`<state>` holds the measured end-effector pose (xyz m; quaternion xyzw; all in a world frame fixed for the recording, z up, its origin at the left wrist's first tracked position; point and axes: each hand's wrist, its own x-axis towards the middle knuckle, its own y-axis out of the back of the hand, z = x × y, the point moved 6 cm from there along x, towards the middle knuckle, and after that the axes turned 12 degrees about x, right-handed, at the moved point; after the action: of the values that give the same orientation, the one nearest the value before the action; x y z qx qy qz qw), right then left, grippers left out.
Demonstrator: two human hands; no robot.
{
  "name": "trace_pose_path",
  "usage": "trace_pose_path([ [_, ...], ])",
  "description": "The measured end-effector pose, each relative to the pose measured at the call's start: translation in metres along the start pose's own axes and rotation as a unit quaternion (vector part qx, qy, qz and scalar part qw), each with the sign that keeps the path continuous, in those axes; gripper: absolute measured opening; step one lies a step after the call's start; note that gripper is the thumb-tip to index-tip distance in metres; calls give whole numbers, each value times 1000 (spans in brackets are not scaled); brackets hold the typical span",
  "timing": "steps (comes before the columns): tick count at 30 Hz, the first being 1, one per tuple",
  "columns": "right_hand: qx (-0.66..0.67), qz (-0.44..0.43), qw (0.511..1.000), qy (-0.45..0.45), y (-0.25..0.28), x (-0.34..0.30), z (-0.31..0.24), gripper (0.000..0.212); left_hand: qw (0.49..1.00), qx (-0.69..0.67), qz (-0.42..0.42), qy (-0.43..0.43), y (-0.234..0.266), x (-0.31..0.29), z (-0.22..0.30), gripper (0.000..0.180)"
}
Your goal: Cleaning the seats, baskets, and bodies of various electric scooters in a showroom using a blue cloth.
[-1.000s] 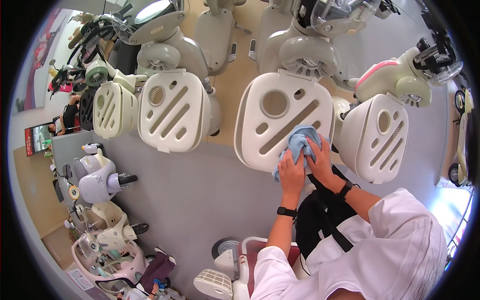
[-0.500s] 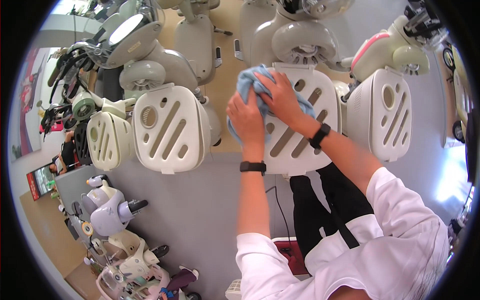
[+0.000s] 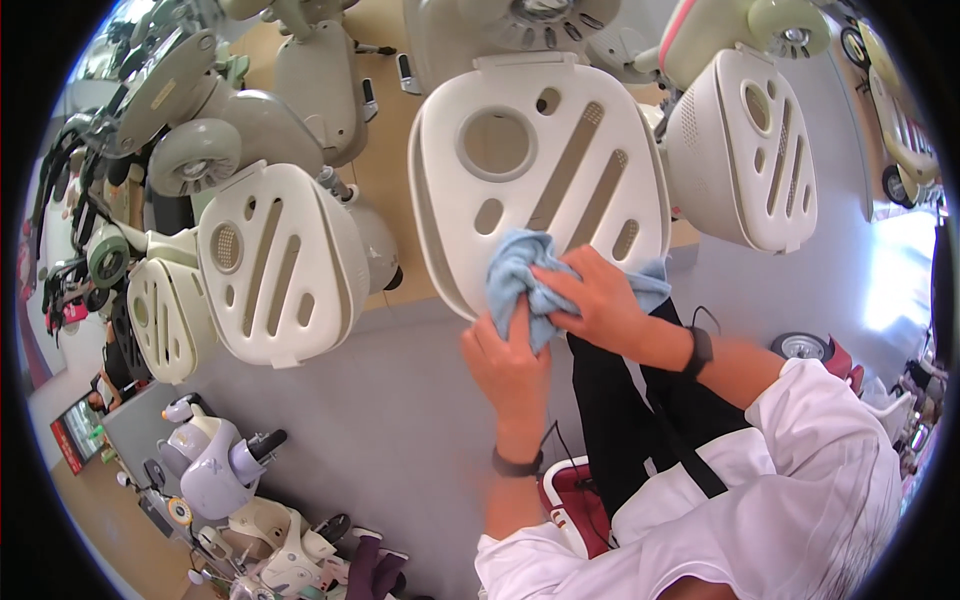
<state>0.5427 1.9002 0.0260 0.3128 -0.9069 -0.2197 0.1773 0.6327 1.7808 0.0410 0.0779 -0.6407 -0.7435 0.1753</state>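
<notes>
A bunched light-blue cloth (image 3: 522, 268) lies against the lower edge of a cream plastic basket lid (image 3: 455, 215). The lid has a round hole, slanted slots and small oval openings. My left hand (image 3: 508, 362) grips the cloth from below, its fingers closed into the folds. From the right, my right hand (image 3: 600, 305) is closed on the same cloth, thumb and fingers pressed into it. A loose corner of cloth hangs out to the right, beside the right wrist. The lid's lower edge is partly hidden behind the cloth and hands.
Matching baskets stand on the left (image 3: 275, 270) and right (image 3: 750, 150), mounted on pale scooters. A lilac scooter (image 3: 215, 465) is parked at lower left. By my legs sits a red-and-white box (image 3: 575, 505) with a black cable. Another person sits at far left.
Both hands and the cloth have come down from the lid's upper left to its lower edge. The view has shifted, so the lid appears larger and the round hole is uncovered.
</notes>
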Motion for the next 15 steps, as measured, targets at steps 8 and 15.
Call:
trace_pose_path([
  [8, -68, 50, 996, -9, 42, -52, 20, 72, 999, -5, 6, -43, -18, -21, 59, 46],
  [15, -106, 204, 969, -91, 97, -53, 73, 64, 973, -26, -55, -221, -53, 48, 141, 70],
])
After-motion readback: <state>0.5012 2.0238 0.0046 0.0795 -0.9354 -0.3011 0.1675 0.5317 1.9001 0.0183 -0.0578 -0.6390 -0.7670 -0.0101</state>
